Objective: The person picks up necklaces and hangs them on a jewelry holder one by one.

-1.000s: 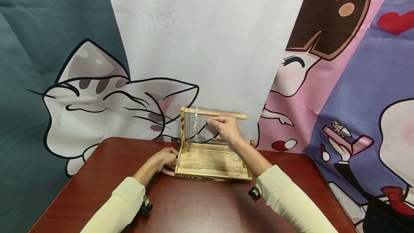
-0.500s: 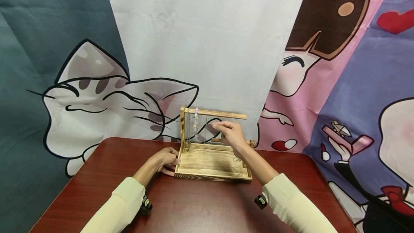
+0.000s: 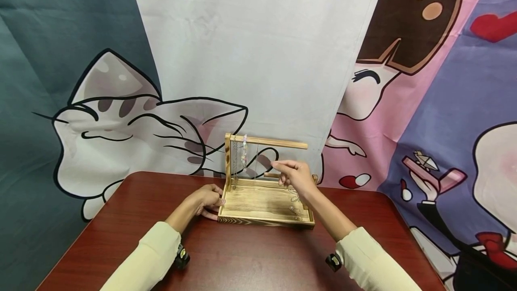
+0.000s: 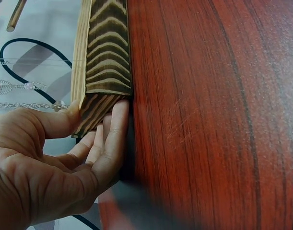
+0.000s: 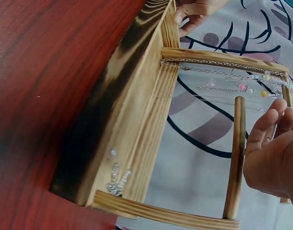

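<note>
A wooden jewelry stand [image 3: 254, 201] with a shallow tray base sits on the table. My left hand [image 3: 208, 197] grips the tray's left end, thumb over the wall and fingers along its outside, as the left wrist view shows. From the upper bar [image 3: 278, 142] hang a silver chain [image 3: 235, 160], a pastel beaded strand [image 3: 244, 152] and a very thin necklace [image 3: 256, 160]. Right of that thin necklace is my right hand [image 3: 294, 175], index finger extended, other fingers loosely bent, nothing visible in it. It is close to the short lower bar [image 5: 236, 158].
Small silver jewelry pieces [image 5: 117, 179] lie at the tray's right end. The dark red table [image 3: 258, 255] extends in front and to both sides. Directly behind it hangs a printed cartoon cloth [image 3: 258, 57].
My right hand has drawn away from the thin necklace, down and to the right, its lower fingers loosening. The necklace hangs from the upper bar. My left hand has stayed on the tray.
</note>
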`<state>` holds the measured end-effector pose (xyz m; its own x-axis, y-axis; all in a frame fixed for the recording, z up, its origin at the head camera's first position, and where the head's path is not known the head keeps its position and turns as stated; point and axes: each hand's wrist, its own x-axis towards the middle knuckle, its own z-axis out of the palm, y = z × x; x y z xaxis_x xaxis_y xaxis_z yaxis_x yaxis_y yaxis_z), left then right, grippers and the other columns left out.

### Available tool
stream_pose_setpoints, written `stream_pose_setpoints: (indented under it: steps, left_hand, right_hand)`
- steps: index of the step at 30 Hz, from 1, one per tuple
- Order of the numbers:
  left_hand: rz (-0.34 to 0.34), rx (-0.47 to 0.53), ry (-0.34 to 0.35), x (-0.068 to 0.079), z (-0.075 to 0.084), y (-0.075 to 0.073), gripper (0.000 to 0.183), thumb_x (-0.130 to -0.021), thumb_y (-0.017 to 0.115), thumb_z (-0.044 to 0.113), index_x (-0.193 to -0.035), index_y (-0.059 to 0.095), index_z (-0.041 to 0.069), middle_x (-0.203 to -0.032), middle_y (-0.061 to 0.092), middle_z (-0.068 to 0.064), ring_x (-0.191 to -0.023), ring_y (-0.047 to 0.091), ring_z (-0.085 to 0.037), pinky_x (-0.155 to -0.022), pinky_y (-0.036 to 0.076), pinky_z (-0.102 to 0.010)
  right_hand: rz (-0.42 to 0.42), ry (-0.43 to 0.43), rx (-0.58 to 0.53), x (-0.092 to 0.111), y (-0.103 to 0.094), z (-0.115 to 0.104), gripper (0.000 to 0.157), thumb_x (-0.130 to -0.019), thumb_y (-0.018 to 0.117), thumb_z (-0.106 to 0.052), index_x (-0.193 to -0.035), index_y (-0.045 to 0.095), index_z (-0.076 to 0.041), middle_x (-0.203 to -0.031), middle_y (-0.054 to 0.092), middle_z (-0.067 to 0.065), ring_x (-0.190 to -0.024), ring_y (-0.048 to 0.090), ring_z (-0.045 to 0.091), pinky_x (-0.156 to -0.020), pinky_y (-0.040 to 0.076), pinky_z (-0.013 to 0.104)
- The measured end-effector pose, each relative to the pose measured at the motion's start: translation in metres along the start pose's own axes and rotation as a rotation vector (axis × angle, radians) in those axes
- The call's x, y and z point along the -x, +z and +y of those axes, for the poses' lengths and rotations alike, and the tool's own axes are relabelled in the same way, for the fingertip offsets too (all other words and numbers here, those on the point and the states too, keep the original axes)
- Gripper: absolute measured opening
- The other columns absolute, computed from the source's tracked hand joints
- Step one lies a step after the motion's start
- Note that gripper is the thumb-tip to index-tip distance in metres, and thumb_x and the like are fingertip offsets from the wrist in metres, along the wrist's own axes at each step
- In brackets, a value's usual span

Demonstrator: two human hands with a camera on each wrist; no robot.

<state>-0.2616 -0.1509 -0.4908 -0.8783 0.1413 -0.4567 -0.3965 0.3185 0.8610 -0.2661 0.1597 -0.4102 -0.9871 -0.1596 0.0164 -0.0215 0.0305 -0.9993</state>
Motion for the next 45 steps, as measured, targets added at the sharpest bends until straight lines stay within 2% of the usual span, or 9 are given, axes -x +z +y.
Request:
stream_pose_setpoints:
  steps: [8, 14, 20, 27, 32, 35, 39, 41, 45]
  left_hand:
    - [-0.006, -0.005, 0.005, 0.000, 0.001, 0.001, 0.035, -0.103, 0.067, -0.004, -0.136, 0.053, -0.004, -0.101, 0.074, -0.019, -0.084, 0.074, -0.026, -0.076, 0.074, -0.050]
    - [-0.006, -0.009, 0.007, -0.001, 0.001, 0.002, 0.036, -0.103, 0.067, -0.004, -0.136, 0.053, -0.004, -0.100, 0.073, -0.019, -0.084, 0.073, -0.026, -0.076, 0.074, -0.050]
    - [-0.006, -0.011, 0.010, -0.001, 0.000, 0.002, 0.036, -0.103, 0.067, -0.003, -0.136, 0.052, -0.004, -0.100, 0.073, -0.018, -0.084, 0.074, -0.026, -0.076, 0.074, -0.050]
    - [-0.009, -0.017, 0.009, -0.003, -0.001, 0.003, 0.038, -0.104, 0.068, -0.002, -0.138, 0.052, -0.004, -0.104, 0.074, -0.020, -0.084, 0.074, -0.027, -0.075, 0.074, -0.050]
    - [-0.005, -0.016, 0.014, -0.002, -0.001, 0.003, 0.037, -0.104, 0.068, -0.002, -0.138, 0.052, -0.004, -0.103, 0.073, -0.020, -0.085, 0.074, -0.027, -0.075, 0.074, -0.050]
    - [-0.005, -0.020, 0.016, -0.001, 0.000, 0.002, 0.037, -0.104, 0.068, -0.002, -0.137, 0.052, -0.004, -0.102, 0.073, -0.020, -0.085, 0.074, -0.027, -0.075, 0.074, -0.050]
    - [-0.002, -0.033, 0.016, 0.000, 0.001, 0.001, 0.037, -0.105, 0.068, -0.002, -0.138, 0.052, -0.004, -0.104, 0.072, -0.021, -0.086, 0.074, -0.028, -0.074, 0.074, -0.049]
    - [0.001, -0.038, 0.015, 0.001, 0.001, 0.001, 0.036, -0.105, 0.067, -0.002, -0.138, 0.052, -0.004, -0.105, 0.072, -0.021, -0.085, 0.073, -0.028, -0.074, 0.074, -0.049]
    - [0.006, -0.041, 0.014, 0.001, 0.001, 0.001, 0.036, -0.105, 0.067, -0.003, -0.137, 0.052, -0.004, -0.104, 0.072, -0.021, -0.085, 0.073, -0.028, -0.073, 0.074, -0.048]
  right_hand:
    - [0.007, 0.010, 0.021, 0.008, -0.006, 0.014, 0.037, -0.107, 0.076, -0.014, -0.135, 0.075, 0.010, -0.072, 0.075, -0.003, -0.066, 0.075, 0.013, -0.064, 0.067, 0.024]
    - [0.031, 0.007, 0.030, 0.012, -0.010, 0.029, 0.031, -0.107, 0.076, -0.010, -0.130, 0.077, 0.010, -0.075, 0.078, 0.003, -0.071, 0.078, 0.013, -0.070, 0.070, 0.026]
    - [0.043, -0.012, 0.069, 0.015, -0.011, 0.045, 0.034, -0.107, 0.077, -0.013, -0.129, 0.077, 0.011, -0.086, 0.085, 0.002, -0.076, 0.080, 0.010, -0.076, 0.071, 0.030]
    - [0.034, -0.020, 0.151, 0.021, -0.012, 0.059, 0.030, -0.108, 0.073, -0.012, -0.127, 0.078, 0.010, -0.105, 0.086, 0.020, -0.091, 0.084, 0.017, -0.091, 0.073, 0.047]
    - [0.066, -0.063, 0.336, 0.022, -0.012, 0.069, 0.024, -0.107, 0.075, -0.016, -0.123, 0.085, -0.001, -0.120, 0.086, 0.018, -0.110, 0.082, 0.029, -0.099, 0.070, 0.048]
    - [0.091, -0.095, 0.486, 0.023, -0.011, 0.075, 0.027, -0.108, 0.074, -0.017, -0.130, 0.083, -0.005, -0.128, 0.084, 0.016, -0.121, 0.079, 0.036, -0.106, 0.067, 0.050]
    - [0.082, -0.081, 0.612, 0.025, -0.008, 0.084, 0.048, -0.109, 0.071, -0.021, -0.152, 0.067, 0.001, -0.148, 0.074, 0.023, -0.138, 0.071, 0.042, -0.122, 0.058, 0.059]
    - [0.065, -0.042, 0.645, 0.026, -0.007, 0.088, 0.061, -0.111, 0.069, -0.026, -0.162, 0.055, 0.003, -0.155, 0.068, 0.026, -0.143, 0.068, 0.045, -0.127, 0.052, 0.061]
    - [0.043, -0.027, 0.744, 0.028, -0.003, 0.093, 0.073, -0.112, 0.068, -0.034, -0.167, 0.044, 0.008, -0.160, 0.061, 0.033, -0.150, 0.060, 0.048, -0.131, 0.046, 0.065]
